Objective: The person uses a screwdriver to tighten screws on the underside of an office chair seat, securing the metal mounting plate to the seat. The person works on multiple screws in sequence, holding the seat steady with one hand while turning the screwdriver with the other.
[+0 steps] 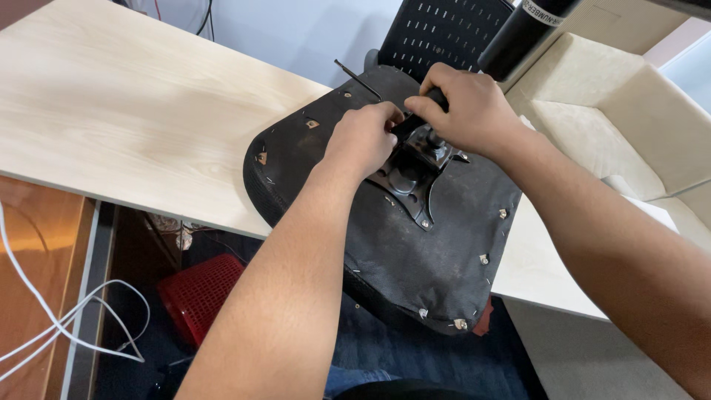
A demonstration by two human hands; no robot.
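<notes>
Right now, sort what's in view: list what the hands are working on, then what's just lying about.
In use: left hand, right hand, upturned black seat cushion, its metal mounting plate, black lever.

Lying about: red basket, white cables, black cylinder, wooden tabletop, cream sofa.

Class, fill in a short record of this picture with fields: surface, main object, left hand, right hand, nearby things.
surface: pale wooden table
main object: black seat cushion, upside down, overhanging the table edge, with a metal plate bolted on
left hand: left hand pressed on the plate's mechanism
right hand: right hand gripping a black lever at the plate
nearby things: black cylinder above the right hand; red basket and white cables below the table
</notes>
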